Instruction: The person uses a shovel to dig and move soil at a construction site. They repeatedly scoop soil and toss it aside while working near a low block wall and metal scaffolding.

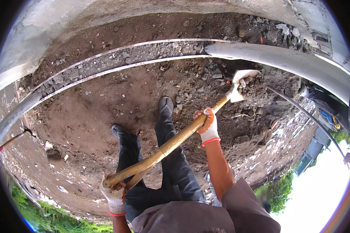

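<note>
Across my body runs a shovel with a thick yellowish wooden handle (163, 150). My right hand (209, 126), in a white glove with an orange palm, is wrapped round the handle near the blade. At the rear end, my left hand (113, 198), gloved alike, grips the handle, its fingers partly hidden by the wood. A shorter wooden piece (138, 176) angles off beneath the handle beside it. The pale metal blade (234, 90) points away to the right. Dark soil and stones (249, 85) lie in and against the blade.
A long grey trough or pipe (280, 52) curves ahead, its middle part filled with gravel (124, 58). Behind it stands a concrete wall (85, 19). A thin bar (299, 106) slants at the right, near a hand (348, 158) at the rim. Loose stones (182, 99) lie around my feet.
</note>
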Demonstrator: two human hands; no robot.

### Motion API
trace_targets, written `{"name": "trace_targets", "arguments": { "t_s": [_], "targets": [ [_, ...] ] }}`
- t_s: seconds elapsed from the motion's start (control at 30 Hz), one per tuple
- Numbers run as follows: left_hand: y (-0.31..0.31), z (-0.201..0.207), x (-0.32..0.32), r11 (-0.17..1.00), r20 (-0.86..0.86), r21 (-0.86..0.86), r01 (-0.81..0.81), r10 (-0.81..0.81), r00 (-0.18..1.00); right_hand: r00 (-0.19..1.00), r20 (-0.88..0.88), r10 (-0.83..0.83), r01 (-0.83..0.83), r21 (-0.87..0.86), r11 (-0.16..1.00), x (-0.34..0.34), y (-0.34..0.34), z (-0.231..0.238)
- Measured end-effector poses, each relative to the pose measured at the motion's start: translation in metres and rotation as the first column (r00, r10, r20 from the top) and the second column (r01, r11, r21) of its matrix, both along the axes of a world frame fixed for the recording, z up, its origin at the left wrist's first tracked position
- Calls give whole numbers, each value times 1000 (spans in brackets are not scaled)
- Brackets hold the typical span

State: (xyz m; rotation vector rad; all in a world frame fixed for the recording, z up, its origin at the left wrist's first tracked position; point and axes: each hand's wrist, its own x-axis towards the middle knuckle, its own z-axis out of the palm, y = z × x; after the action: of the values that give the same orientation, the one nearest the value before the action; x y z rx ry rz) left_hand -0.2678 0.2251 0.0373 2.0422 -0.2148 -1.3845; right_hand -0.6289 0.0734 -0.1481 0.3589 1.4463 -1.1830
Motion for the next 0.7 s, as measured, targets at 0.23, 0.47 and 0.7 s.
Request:
{"name": "trace_targets", "arguments": {
  "t_s": [0.23, 0.47, 0.7],
  "targets": [
    [-14, 15, -35, 638, 89, -460, 617, -659, 747, 960, 161, -230, 272, -331, 904, -113, 106, 110],
    [56, 18, -2, 863, 64, -82, 498, -494, 867, 967, 131, -221, 244, -201, 949, -52, 127, 72],
    [182, 81, 63, 979, 364, 142, -144, 83, 928, 951, 303, 65, -155, 281, 947, 190, 104, -3]
  ]
}}
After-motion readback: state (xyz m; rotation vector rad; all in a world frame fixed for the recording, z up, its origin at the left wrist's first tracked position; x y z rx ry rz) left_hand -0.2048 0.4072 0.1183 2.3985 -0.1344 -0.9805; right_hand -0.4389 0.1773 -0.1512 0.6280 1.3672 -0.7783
